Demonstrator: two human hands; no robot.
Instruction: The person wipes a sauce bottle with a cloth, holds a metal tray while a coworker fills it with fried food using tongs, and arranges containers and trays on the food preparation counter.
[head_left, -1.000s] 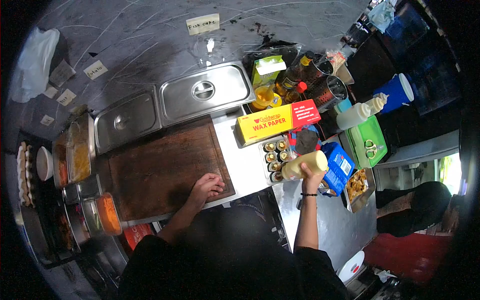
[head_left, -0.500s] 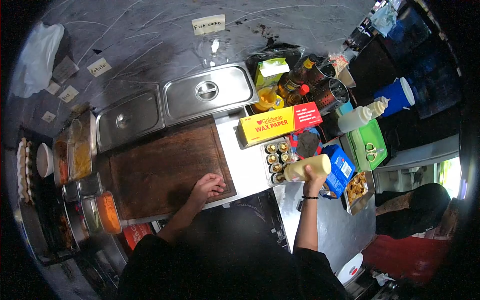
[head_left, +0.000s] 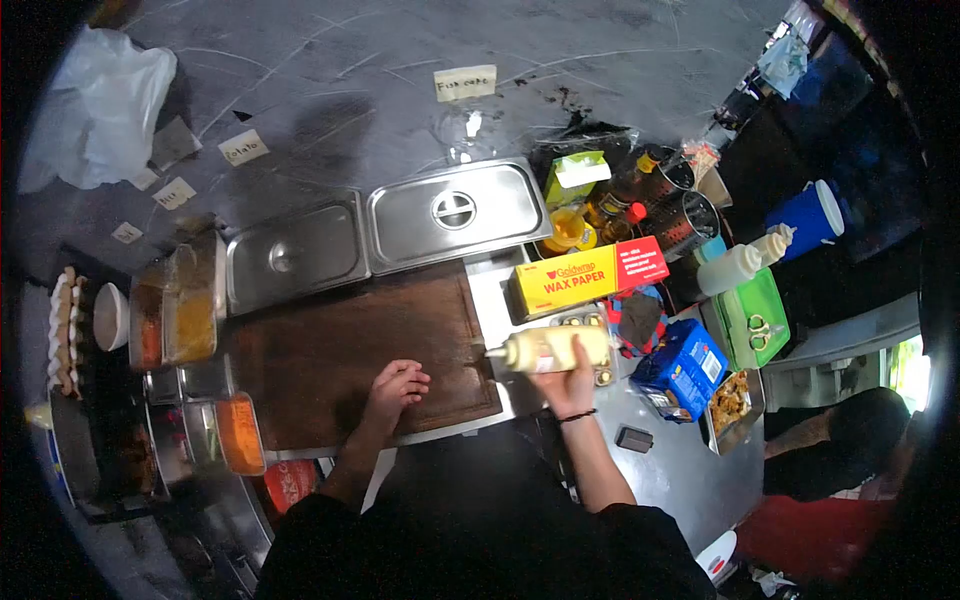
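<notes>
Yellow bottle (head_left: 542,350) clamped in right hand (head_left: 568,386), nozzle (head_left: 495,352) seemingly near the edge (head_left: 489,375) of the wide board (head_left: 335,350), left hand (head_left: 396,390) loosely half-open.

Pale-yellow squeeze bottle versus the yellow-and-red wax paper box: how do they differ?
The pale-yellow plastic squeeze bottle is rounded with a narrow nozzle; the yellow-and-red rectangular wax paper box has flat, printed sides. The bottle is held sideways in the right hand, while the box rests on the white counter. The box looks longer than the bottle. Both show yellow.
</notes>
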